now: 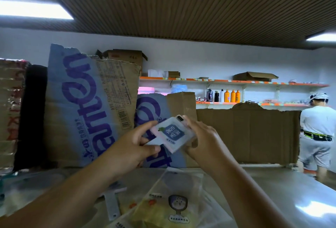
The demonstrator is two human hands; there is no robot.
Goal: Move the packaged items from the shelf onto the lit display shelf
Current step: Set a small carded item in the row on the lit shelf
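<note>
While clear printed bags (174,204) lie closest to us on the steel counter (291,191), we hold a small white packet (171,134) (blue label, tilted) in the air above them. Our left hand (127,147) pinches its lower left edge between thumb and curled fingers. Our right hand (201,137) grips the right edge, with the fingers curled round it. Behind the packet stand torn cardboard boxes (87,104) with purple lettering and a plain brown cardboard sheet (245,133). Farther back, wall shelves (236,82) carry orange bottles (231,96), and a person (316,133) in white stands at the far right.
</note>
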